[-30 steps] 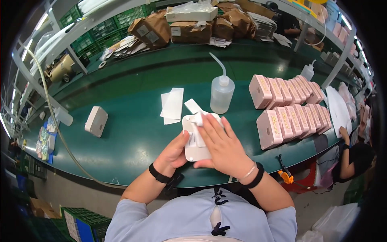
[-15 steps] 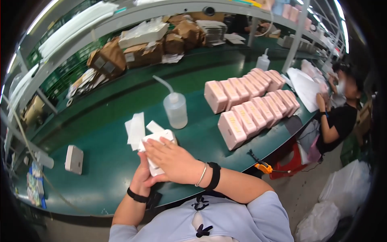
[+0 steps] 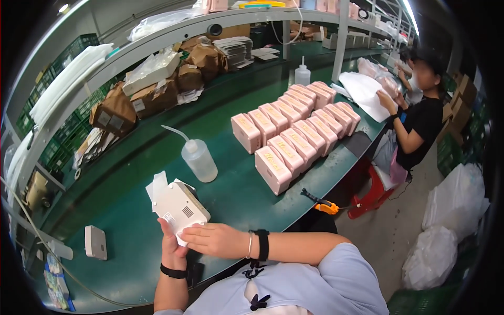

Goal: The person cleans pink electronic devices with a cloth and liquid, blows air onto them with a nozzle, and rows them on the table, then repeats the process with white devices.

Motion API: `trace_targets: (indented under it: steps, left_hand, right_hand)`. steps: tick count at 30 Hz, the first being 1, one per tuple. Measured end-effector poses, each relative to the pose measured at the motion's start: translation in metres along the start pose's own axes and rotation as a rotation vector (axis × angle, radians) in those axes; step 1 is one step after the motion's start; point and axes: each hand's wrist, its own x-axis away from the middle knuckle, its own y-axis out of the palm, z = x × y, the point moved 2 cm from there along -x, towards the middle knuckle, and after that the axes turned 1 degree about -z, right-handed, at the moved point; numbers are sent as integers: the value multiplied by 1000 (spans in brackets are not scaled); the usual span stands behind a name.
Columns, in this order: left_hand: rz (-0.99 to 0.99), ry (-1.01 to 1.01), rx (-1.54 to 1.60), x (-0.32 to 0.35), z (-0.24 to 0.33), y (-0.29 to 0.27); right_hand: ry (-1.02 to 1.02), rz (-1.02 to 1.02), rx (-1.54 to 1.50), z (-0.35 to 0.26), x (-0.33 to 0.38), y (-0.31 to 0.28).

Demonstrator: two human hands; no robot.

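A boxy cream-white device (image 3: pixel 181 202) with a small slotted vent on its face is tilted up above the green table, near its front edge. My left hand (image 3: pixel 171 245) grips its lower left corner, thumb up along the side. Along the lower edge lies my right hand (image 3: pixel 210 239), fingers together and pressing a crumpled piece of white tissue (image 3: pixel 182 240) against the device; most of the tissue is hidden. White paper sheets (image 3: pixel 155 190) lie just behind the device. Beyond them stands a translucent squeeze bottle (image 3: pixel 199 163) with a bent spout.
Two rows of pink boxy cases (image 3: pixel 274 167) stand to the right. An orange-and-black tool (image 3: pixel 325 207) sits at the table edge. Another cream device (image 3: pixel 95 242) stands at left. A co-worker (image 3: pixel 415 115) handles white sheeting at far right, beside a red stool (image 3: pixel 367 197).
The device has come into fuller view, tilted with its vented face showing. My right hand has slid from its top down to the lower edge. The view has shifted to the right.
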Motion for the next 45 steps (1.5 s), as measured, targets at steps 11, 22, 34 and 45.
trace_targets:
  steps: [11, 22, 34, 45]
  left_hand:
    - [111, 104, 134, 10, 19, 13]
    - [80, -28, 270, -8, 25, 6]
    - [278, 52, -126, 142, 23, 59]
    - [599, 158, -247, 300, -11, 65]
  right_hand:
    - [372, -9, -35, -6, 85, -106]
    - [1522, 946, -520, -18, 321, -91]
    - [1289, 994, -737, 34, 313, -45]
    - [844, 754, -863, 25, 248, -113]
